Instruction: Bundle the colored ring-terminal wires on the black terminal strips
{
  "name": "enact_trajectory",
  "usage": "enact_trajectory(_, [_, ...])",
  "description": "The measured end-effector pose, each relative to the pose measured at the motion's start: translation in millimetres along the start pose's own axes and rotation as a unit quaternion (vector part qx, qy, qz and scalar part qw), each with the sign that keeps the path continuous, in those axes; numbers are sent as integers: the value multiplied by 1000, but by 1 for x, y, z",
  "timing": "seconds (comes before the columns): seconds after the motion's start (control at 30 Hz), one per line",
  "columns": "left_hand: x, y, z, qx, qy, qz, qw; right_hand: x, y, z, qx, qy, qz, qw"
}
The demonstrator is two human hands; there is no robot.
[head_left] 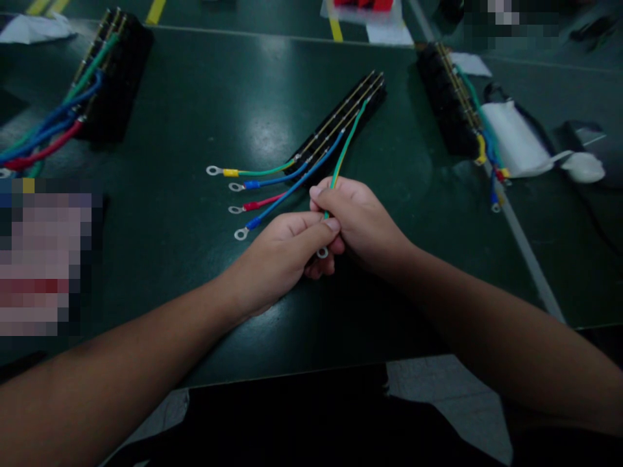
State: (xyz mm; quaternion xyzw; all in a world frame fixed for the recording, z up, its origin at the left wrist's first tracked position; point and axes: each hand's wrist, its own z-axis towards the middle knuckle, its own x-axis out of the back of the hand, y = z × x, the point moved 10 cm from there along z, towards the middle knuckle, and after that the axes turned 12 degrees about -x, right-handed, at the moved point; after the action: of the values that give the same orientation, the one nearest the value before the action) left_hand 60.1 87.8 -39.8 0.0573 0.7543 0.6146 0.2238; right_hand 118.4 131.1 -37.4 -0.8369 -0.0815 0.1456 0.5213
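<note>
My left hand (pixel 304 243) and my right hand (pixel 357 217) meet over the table, both closed on one green-yellow wire (pixel 346 148). Its ring terminal (pixel 322 252) shows just under my left thumb. The wire's far end joins a long black terminal strip (pixel 335 123) with brass-coloured bars, lying slantwise beyond my hands. From the strip's near end, more wires fan out to the left: a green-yellow one (pixel 265 172) with a yellow sleeve, blue ones (pixel 282 202) and a red one (pixel 265 200). Each of these ends in a bare metal ring lug (pixel 241 234).
Another wired black strip (pixel 117 84) lies at the left, and a third (pixel 448 107) at the right. Beside that one are a white packet (pixel 516 139) and a white rounded object (pixel 583 167). A red item (pixel 363 4) in clear plastic sits at the back. The table's front edge (pixel 292 377) is near my body.
</note>
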Motion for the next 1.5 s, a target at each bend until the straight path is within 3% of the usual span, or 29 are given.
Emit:
enact_trajectory(1.1, [2,-3,-2,15,30,-43,999,6,-6,-2,18,32,3,999])
enact_trajectory(1.5, [-1,-3,-1,14,4,-12,1000,6,-4,-3,8,29,4,1000])
